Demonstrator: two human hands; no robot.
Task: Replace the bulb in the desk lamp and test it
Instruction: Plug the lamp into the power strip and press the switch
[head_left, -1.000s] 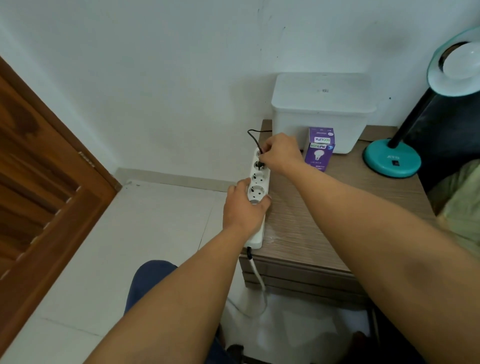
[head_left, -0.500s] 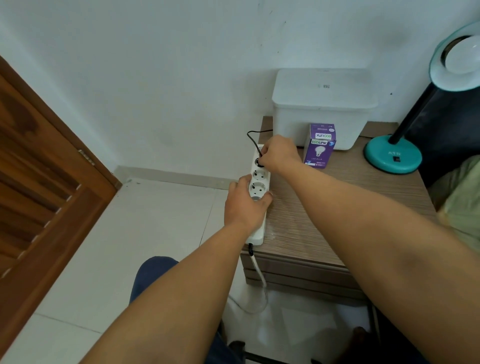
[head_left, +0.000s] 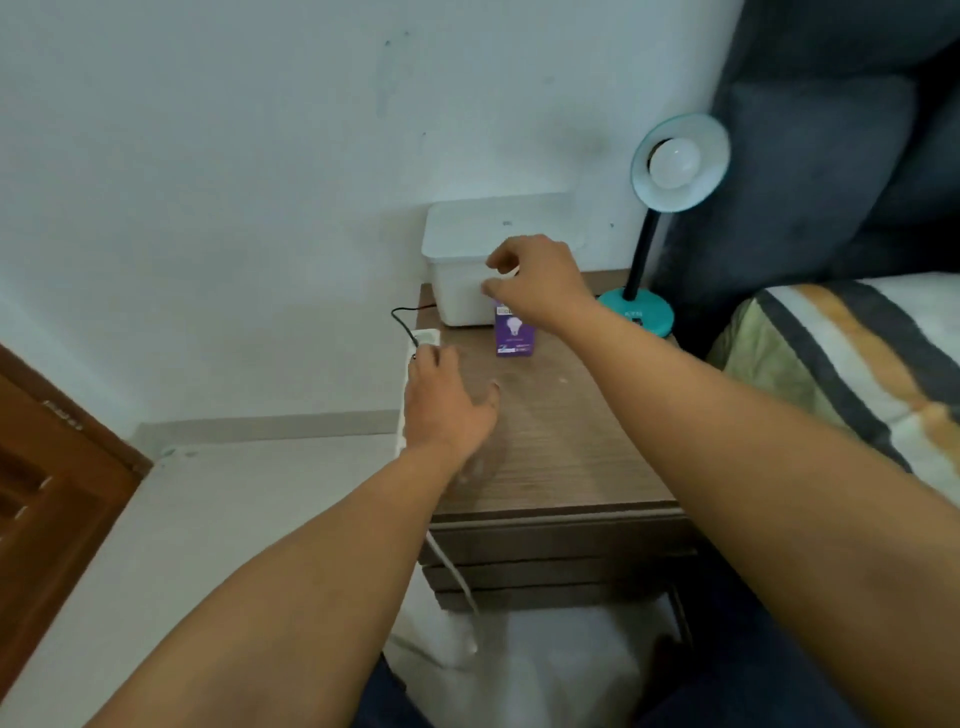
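While both bare arms reach out over it, the wood-grain bench (head_left: 561, 441) stands in the corner of a small room, with a white wall (head_left: 234, 156) behind it, pale floor tiles (head_left: 218, 519) to its left and a brown wooden door (head_left: 47, 467) at the far left. A bed with a striped cover (head_left: 857, 364) sits just beside the bench on the right, with a dark padded headboard (head_left: 831, 156) above it.

At the back of the bench a white lidded box (head_left: 467, 270) stands against the wall. In front of it is a purple bulb carton (head_left: 513, 335), upright, with a picture of a bulb on its face; its lettering is too blurred to read. To the right stands the teal desk lamp (head_left: 636, 312), its black stem rising to a round shade with a white bulb (head_left: 674, 163) seated in it, unlit. Some marking on the base cannot be made out.

Along the bench's left edge lies a white power strip (head_left: 423, 340), with a black cord (head_left: 402, 319) plugged in near its far end. The left hand (head_left: 449, 410) lies flat over the strip, fingers spread, clasping nothing. The right hand (head_left: 537, 278) hovers above the carton, its grip loosely curled, thumb and fingers apart and empty.
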